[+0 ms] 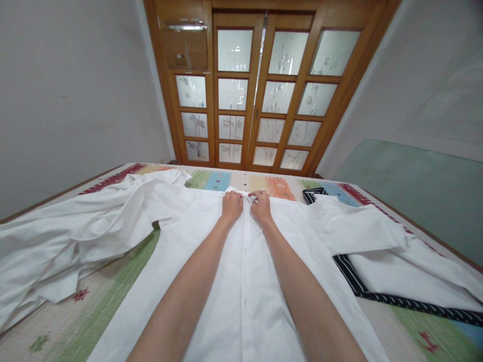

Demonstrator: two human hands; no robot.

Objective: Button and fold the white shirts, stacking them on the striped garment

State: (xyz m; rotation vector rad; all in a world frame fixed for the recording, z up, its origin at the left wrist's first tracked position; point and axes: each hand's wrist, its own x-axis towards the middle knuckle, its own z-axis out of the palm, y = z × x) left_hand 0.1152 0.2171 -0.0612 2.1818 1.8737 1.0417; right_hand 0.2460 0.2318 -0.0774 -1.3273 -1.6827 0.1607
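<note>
A white button-front shirt (pixel 204 281) lies spread flat, its collar end away from me and its button placket running down the middle. Both my arms reach forward over it. At the collar, my left hand (pixel 232 205) is closed, its fingers pinching the cloth left of the placket. Just to its right, my right hand (pixel 260 205) pinches the collar cloth on the other side, thumb and forefinger together. The fingertips of the two hands nearly meet. Whether a button sits between them is too small to tell.
Crumpled white cloth (pixel 101 221) lies to the left. On the right is a white cloth with a black striped border (pixel 350 276), partly under the shirt sleeve. A patterned, colourful cover (pixel 113 281) lies beneath everything. Beyond stand wooden doors with glass panes (pixel 232 95); walls flank both sides.
</note>
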